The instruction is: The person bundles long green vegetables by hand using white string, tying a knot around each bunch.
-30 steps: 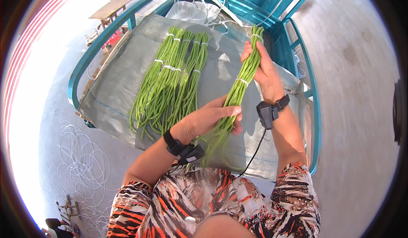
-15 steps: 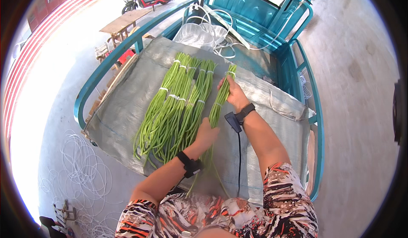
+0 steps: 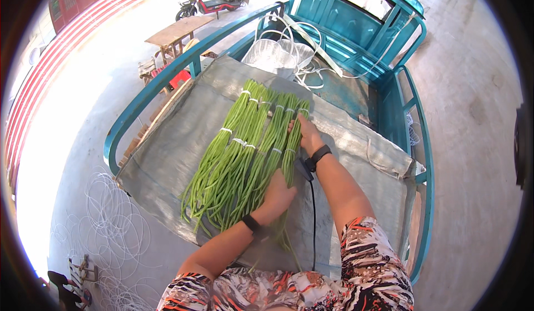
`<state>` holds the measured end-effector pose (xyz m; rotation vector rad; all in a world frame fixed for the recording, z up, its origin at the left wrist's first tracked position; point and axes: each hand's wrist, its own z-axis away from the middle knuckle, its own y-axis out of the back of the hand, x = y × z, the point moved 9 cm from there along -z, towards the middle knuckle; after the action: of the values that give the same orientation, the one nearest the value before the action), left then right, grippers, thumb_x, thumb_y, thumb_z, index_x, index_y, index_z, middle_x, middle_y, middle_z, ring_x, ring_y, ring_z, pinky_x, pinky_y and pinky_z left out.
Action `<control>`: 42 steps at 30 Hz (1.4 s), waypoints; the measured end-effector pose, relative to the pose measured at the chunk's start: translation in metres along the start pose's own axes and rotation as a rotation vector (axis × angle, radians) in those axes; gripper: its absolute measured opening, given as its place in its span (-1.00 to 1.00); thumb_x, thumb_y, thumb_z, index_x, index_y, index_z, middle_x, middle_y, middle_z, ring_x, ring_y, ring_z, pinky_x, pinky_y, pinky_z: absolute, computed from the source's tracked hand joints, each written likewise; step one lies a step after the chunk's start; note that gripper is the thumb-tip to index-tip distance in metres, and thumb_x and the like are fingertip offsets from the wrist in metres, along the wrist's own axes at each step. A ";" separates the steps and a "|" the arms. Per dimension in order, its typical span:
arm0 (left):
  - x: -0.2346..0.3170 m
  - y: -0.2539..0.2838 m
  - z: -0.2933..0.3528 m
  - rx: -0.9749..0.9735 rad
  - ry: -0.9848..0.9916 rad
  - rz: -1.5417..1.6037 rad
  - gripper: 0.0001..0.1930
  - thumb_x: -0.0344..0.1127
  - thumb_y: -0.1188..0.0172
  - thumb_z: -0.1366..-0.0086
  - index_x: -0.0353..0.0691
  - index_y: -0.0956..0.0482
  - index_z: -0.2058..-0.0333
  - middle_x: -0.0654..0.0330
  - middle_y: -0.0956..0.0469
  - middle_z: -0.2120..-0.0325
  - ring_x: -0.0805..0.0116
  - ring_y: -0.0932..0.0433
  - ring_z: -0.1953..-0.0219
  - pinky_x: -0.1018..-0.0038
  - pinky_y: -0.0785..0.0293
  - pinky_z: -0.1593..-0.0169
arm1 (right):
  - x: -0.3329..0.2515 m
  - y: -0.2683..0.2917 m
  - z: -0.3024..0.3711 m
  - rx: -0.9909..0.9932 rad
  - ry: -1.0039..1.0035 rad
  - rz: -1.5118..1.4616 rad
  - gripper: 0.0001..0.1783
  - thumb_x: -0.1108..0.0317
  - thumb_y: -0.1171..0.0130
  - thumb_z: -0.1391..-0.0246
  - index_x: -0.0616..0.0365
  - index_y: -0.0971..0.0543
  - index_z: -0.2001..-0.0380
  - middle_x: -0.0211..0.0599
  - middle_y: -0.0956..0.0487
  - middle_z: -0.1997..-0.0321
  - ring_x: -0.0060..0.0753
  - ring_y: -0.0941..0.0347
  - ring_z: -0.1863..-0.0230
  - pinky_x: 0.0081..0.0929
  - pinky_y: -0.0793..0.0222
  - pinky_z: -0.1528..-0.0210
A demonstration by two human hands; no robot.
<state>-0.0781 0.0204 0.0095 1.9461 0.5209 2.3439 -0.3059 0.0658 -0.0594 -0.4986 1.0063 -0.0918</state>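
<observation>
Several bundles of long green yardlong beans (image 3: 233, 158), tied with white bands, lie side by side on a grey woven sheet (image 3: 161, 138). At the right end of the row is one more bundle of yardlong beans (image 3: 291, 154), touching its neighbour. My right hand (image 3: 308, 135) grips it just below its top band, fingers round its right side. Lower down, my left hand (image 3: 280, 193) is closed on the same bundle, hiding part of the stalks. A few loose bean ends trail below my left hand toward my shirt.
The sheet covers the bed of a teal cargo tricycle with side rails (image 3: 150, 88). Toward its front sit clear plastic baskets (image 3: 272, 55) and white straps (image 3: 311, 77). A black cable (image 3: 314, 222) hangs from my right wrist. White cord (image 3: 114, 216) lies tangled on the ground at left.
Both hands have brought the held bundle leftward, from apart on the sheet to against the row. The whole view has shifted slightly.
</observation>
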 end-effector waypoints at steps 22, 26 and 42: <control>0.019 -0.002 0.025 0.018 -0.070 -0.338 -0.28 -0.41 -0.15 -0.04 -0.55 0.00 -0.13 -0.23 -0.20 0.01 -0.16 -0.31 0.02 0.22 -0.35 0.01 | -0.028 0.047 0.018 0.050 -0.018 0.410 -0.44 -0.15 0.19 -0.16 0.18 -0.46 0.21 -0.31 -0.51 0.29 -0.42 -0.44 0.39 -0.38 -0.41 0.37; 0.020 -0.002 0.037 -0.051 -0.172 -0.362 -0.23 -0.37 -0.18 -0.03 -0.60 0.04 -0.13 -0.32 -0.18 0.00 -0.20 -0.23 -0.04 0.21 -0.21 -0.12 | -0.023 0.044 0.064 0.116 0.106 0.433 -0.59 0.04 0.06 -0.16 0.20 -0.44 0.21 -0.35 -0.49 0.30 -0.49 -0.44 0.39 -0.52 -0.42 0.38; 0.000 0.020 0.079 -0.287 -0.066 -0.057 -0.36 -0.34 -0.17 -0.08 -0.48 -0.15 -0.11 -0.15 -0.17 -0.08 0.00 -0.24 -0.10 0.40 -0.18 -0.17 | 0.061 0.001 0.234 0.118 0.375 0.915 -0.55 0.25 -0.10 -0.05 0.23 -0.34 0.01 -0.16 -0.48 0.20 -0.38 -0.44 0.30 -0.45 -0.39 0.25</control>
<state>0.0017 0.0191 0.0277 1.8435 0.2171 2.1715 -0.0796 0.1324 -0.0060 0.1281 1.5042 0.5894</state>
